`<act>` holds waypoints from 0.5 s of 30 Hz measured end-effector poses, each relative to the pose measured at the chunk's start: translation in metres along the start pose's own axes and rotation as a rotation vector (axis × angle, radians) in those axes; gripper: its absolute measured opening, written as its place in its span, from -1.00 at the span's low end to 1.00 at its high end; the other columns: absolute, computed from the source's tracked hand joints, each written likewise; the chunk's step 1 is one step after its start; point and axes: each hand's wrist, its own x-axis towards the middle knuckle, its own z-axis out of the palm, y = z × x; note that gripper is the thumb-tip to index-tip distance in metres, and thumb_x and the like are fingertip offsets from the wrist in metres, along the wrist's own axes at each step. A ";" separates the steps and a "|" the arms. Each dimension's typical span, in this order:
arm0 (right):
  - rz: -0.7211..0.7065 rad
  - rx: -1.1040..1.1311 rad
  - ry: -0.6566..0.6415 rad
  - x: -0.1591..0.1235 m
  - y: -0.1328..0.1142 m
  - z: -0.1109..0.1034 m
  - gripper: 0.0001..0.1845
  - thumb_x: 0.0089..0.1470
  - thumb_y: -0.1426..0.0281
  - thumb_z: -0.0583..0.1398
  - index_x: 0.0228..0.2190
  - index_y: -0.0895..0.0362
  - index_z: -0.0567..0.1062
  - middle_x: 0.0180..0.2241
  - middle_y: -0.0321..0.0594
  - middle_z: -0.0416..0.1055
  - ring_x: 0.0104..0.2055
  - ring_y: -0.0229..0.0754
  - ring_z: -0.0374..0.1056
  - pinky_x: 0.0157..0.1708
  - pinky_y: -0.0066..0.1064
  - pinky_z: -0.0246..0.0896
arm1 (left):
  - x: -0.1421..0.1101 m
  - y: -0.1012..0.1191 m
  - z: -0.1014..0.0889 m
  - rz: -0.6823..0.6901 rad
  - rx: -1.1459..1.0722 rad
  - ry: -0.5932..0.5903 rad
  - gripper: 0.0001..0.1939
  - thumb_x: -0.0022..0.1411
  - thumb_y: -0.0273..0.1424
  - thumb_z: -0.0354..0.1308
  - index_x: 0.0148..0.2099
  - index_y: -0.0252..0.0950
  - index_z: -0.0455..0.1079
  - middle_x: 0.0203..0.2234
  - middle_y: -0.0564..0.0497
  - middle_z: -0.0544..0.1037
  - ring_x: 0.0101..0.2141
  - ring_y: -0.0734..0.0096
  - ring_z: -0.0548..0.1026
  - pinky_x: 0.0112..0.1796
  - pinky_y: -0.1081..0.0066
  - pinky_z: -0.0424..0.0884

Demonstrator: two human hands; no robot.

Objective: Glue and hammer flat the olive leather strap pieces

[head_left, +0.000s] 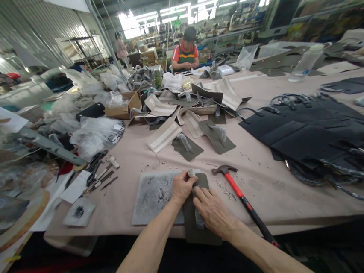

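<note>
A dark olive panel (pixel 196 236) with a plastic-wrapped strap (pixel 199 219) lies partly on a worn, grey-stained board (pixel 152 193) at the table's front edge. My left hand (pixel 182 187) is closed in a pinch at the panel's upper part, around a short pale rod-like piece (pixel 191 172); its lower end is hidden by my fingers. My right hand (pixel 209 205) rests over the panel and strap, with curled fingers gripping near my left fingertips. Just right of it lies a claw hammer (pixel 240 196) with a red and black handle, beside scattered small metal bits (pixel 225 190).
Several olive and beige panels (pixel 217 135) are heaped ahead. Black bag pieces with cord handles (pixel 313 136) cover the right. Hand tools (pixel 100 178) and a small stained block (pixel 80 211) lie left, near plastic bags (pixel 94 139). A co-worker (pixel 186 53) sits across the table.
</note>
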 end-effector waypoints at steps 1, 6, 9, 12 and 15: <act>-0.008 -0.040 0.012 0.004 -0.005 0.001 -0.71 0.07 0.57 0.11 -0.16 0.17 0.50 0.08 0.03 0.38 -0.08 0.05 0.30 -0.11 -0.11 0.20 | 0.003 0.000 0.001 -0.056 -0.058 0.051 -0.87 0.02 -0.34 0.28 -0.39 -0.29 0.46 -0.54 0.10 0.54 -0.47 0.43 0.47 -0.38 0.47 0.38; -0.065 -0.116 0.036 0.015 -0.013 -0.004 -0.75 0.11 0.55 0.11 -0.20 0.15 0.51 0.04 0.01 0.42 -0.17 0.03 0.32 -0.21 -0.14 0.14 | 0.017 0.017 -0.008 -0.202 -0.340 0.190 -0.70 -0.06 -0.25 0.37 -0.36 -0.32 0.40 -0.52 0.06 0.57 -0.47 0.43 0.54 -0.39 0.47 0.43; 0.200 -0.127 -0.003 0.019 -0.008 -0.018 -0.82 0.12 0.55 0.08 -0.32 0.17 0.48 -0.22 0.05 0.48 -0.25 0.04 0.36 -0.25 -0.15 0.13 | 0.020 0.043 -0.029 -0.130 -0.458 0.219 -0.58 -0.08 -0.22 0.43 -0.23 -0.34 0.42 -0.44 0.02 0.60 -0.43 0.41 0.60 -0.35 0.47 0.48; 0.494 -0.091 -0.062 0.022 -0.003 -0.028 -0.83 0.14 0.53 0.07 -0.29 0.22 0.46 -0.32 0.05 0.49 -0.29 0.03 0.43 -0.27 -0.20 0.14 | 0.019 0.070 -0.049 -0.057 -0.467 0.194 -0.51 -0.12 -0.22 0.49 -0.19 -0.36 0.44 -0.40 0.00 0.61 -0.39 0.39 0.61 -0.30 0.44 0.51; 0.620 0.033 -0.133 0.021 -0.006 -0.026 -0.76 0.23 0.42 0.07 -0.13 0.25 0.45 -0.29 0.00 0.54 -0.28 -0.02 0.50 -0.28 -0.29 0.17 | 0.014 0.078 -0.053 -0.028 -0.471 0.166 -0.56 -0.09 -0.23 0.49 -0.22 -0.35 0.46 -0.38 -0.02 0.62 -0.34 0.36 0.61 -0.25 0.42 0.51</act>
